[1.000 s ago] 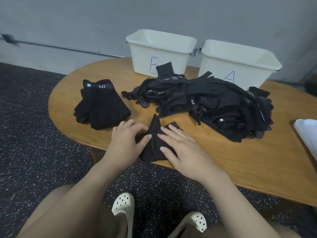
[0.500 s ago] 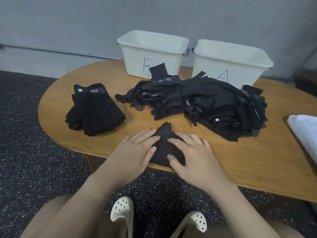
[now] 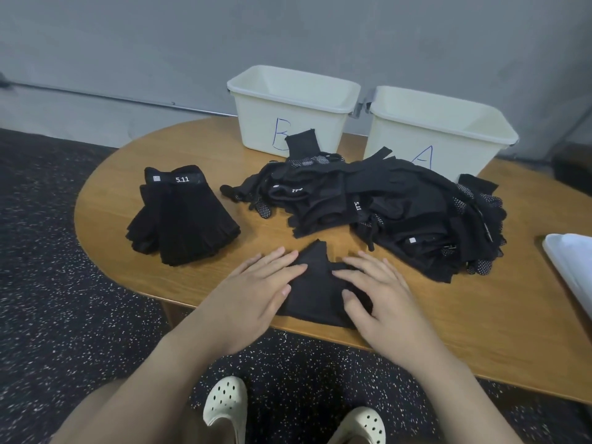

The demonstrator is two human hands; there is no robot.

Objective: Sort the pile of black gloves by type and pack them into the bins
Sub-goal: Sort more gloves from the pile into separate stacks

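i see my left hand (image 3: 253, 293) and right hand (image 3: 381, 296) lying flat, fingers straight, pressing one black glove (image 3: 315, 290) on the table's (image 3: 105, 200) near edge. the glove pile (image 3: 384, 209) lies before bin b (image 3: 288, 110) and bin a (image 3: 432, 129), and a sorted stack (image 3: 182, 216) is at the left.

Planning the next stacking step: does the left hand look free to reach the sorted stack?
Probably yes. The left hand lies flat on the glove, gripping nothing, and bare table separates it from the stack.
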